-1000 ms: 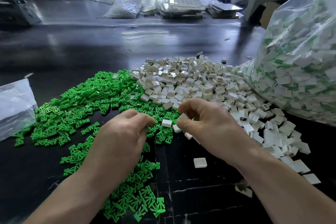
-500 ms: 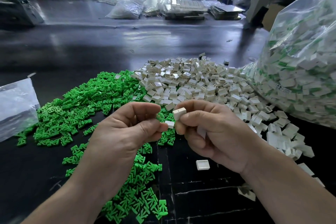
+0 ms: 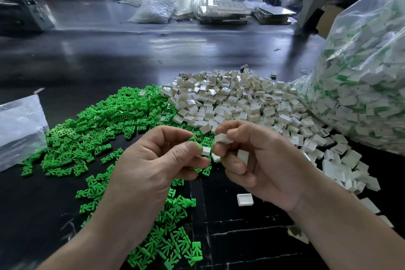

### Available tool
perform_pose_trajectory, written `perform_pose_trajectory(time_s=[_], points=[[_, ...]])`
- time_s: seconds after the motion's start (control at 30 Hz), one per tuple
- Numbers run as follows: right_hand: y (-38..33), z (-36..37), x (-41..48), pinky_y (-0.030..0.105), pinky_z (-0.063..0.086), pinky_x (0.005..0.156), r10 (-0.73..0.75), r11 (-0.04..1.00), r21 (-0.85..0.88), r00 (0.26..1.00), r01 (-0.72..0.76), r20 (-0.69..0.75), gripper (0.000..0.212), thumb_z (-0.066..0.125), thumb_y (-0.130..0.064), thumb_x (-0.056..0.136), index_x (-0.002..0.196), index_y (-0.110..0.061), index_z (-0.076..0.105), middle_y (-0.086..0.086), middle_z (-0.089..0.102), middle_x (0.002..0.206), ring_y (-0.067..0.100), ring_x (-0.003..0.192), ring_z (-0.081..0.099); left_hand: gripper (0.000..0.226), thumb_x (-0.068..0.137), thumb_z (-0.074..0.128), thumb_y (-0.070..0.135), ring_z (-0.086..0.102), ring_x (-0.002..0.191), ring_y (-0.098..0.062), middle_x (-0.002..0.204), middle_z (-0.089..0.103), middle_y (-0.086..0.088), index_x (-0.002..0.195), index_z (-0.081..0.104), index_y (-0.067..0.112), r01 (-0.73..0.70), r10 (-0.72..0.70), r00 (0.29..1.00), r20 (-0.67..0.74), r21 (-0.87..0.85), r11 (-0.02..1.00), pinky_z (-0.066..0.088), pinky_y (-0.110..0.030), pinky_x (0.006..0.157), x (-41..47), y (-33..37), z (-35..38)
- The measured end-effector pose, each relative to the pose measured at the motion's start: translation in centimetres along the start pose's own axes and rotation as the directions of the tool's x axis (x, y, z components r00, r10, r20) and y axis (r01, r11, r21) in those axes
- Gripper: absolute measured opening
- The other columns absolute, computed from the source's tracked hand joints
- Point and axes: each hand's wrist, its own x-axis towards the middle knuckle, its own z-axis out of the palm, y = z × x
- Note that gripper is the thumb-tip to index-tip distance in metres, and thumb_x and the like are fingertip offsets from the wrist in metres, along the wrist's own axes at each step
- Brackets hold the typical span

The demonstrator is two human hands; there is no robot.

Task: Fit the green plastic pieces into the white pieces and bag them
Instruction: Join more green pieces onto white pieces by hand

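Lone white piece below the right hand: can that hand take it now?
Probably not yet: the right hand pinches one white piece and cups a second white piece; the lone white piece lies uncovered.

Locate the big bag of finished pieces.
Head view, far right: the clear bag rests on the black table, just right of the white pile.

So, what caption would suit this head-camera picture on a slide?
Left hand pinches a green piece, right hand a white piece, beside the filled bag.
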Motion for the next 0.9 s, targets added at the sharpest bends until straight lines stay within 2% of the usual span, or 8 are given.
perform_pose_trajectory(time_s=[0.23, 0.33, 0.5, 0.63, 0.7, 0.73, 0.83, 0.9], points=[[0.53, 0.25, 0.00, 0.022, 0.037, 0.038, -0.034, 0.988, -0.152, 0.999, 0.029, -0.029, 0.022, 0.074, -0.004, 0.078, 0.099, -0.008, 0.069, 0.010, 0.058, 0.069, 0.012, 0.049, 0.048, 0.021, 0.073, 0.073, 0.038, 0.073, 0.085, -0.028, 0.090, 0.075, -0.012, 0.087, 0.073, 0.023, -0.105, 0.105, 0.994, -0.010, 0.012, 0.994, 0.055, -0.025, 0.060, -0.05, -0.04, -0.26], [0.81, 0.30, 0.04, 0.022, 0.038, 0.039, -0.075, 0.961, -0.267, 0.997, 0.069, -0.015, 0.010, 0.074, -0.010, 0.081, 0.088, -0.017, 0.076, 0.007, 0.053, 0.061, 0.013, 0.048, 0.047, 0.021, 0.077, 0.071, 0.038, 0.072, 0.089, -0.028, 0.095, 0.075, -0.012, 0.090, 0.072, 0.022, -0.117, 0.115, 0.993, 0.037, 0.033, 0.993, 0.056, -0.027, 0.061, -0.13, -0.07, -0.19], [0.91, 0.18, -0.15, 0.022, 0.038, 0.041, -0.093, 0.921, -0.382, 0.995, 0.073, -0.033, 0.006, 0.078, -0.019, 0.084, 0.089, -0.020, 0.077, 0.004, 0.055, 0.062, 0.011, 0.049, 0.047, 0.018, 0.080, 0.069, 0.036, 0.072, 0.093, -0.029, 0.098, 0.075, -0.013, 0.091, 0.073, 0.022, -0.121, 0.120, 0.990, 0.068, 0.010, 0.993, 0.057, -0.030, 0.069, -0.18, -0.07, -0.14], [0.48, 0.37, -0.50, 0.021, 0.027, 0.044, -0.088, 0.860, -0.509, 0.995, 0.049, -0.054, 0.023, 0.084, -0.033, 0.077, 0.091, -0.015, 0.078, 0.000, 0.055, 0.062, 0.006, 0.049, 0.044, 0.020, 0.081, 0.068, 0.035, 0.071, 0.095, -0.031, 0.099, 0.075, -0.013, 0.092, 0.073, 0.019, -0.124, 0.124, 0.989, 0.076, 0.002, 0.992, 0.057, -0.030, 0.072, -0.21, -0.13, -0.13], [0.24, 0.56, -0.70, 0.009, 0.035, 0.045, -0.093, 0.833, -0.549, 0.995, 0.061, -0.031, 0.027, 0.082, -0.036, 0.073, 0.089, -0.014, 0.079, -0.010, 0.061, 0.058, -0.001, 0.046, 0.053, 0.021, 0.081, 0.068, 0.035, 0.071, 0.094, -0.032, 0.098, 0.075, -0.014, 0.092, 0.072, 0.018, -0.125, 0.124, 0.990, 0.071, 0.010, 0.992, 0.058, -0.031, 0.072, -0.21, -0.21, -0.12], [0.17, 0.63, -0.78, 0.008, 0.039, 0.047, -0.089, 0.817, -0.574, 0.996, 0.061, -0.021, 0.024, 0.081, -0.035, 0.076, 0.089, -0.014, 0.079, -0.012, 0.063, 0.058, -0.003, 0.047, 0.056, 0.021, 0.081, 0.068, 0.035, 0.071, 0.092, -0.032, 0.097, 0.075, -0.014, 0.092, 0.072, 0.018, -0.124, 0.122, 0.990, 0.069, 0.017, 0.992, 0.058, -0.032, 0.072, -0.23, -0.25, -0.11], [0.32, 0.47, -0.89, 0.012, 0.036, 0.043, -0.088, 0.775, -0.630, 0.996, 0.049, -0.032, 0.011, 0.076, -0.026, 0.089, 0.088, -0.015, 0.076, -0.013, 0.055, 0.052, 0.000, 0.043, 0.048, 0.024, 0.078, 0.071, 0.038, 0.072, 0.086, -0.028, 0.090, 0.074, -0.011, 0.091, 0.073, 0.019, -0.110, 0.108, 0.993, 0.046, 0.033, 0.993, 0.057, -0.033, 0.071, -0.28, -0.35, -0.12], [0.38, 0.41, -0.83, 0.020, 0.032, 0.037, -0.078, 0.812, -0.584, 0.995, 0.023, -0.070, 0.011, 0.072, -0.020, 0.093, 0.082, -0.016, 0.073, -0.004, 0.051, 0.056, 0.007, 0.043, 0.040, 0.026, 0.073, 0.074, 0.041, 0.069, 0.075, -0.022, 0.078, 0.071, -0.007, 0.088, 0.073, 0.020, -0.084, 0.084, 0.996, 0.005, 0.031, 0.996, 0.055, -0.032, 0.066, -0.26, -0.34, -0.19]])
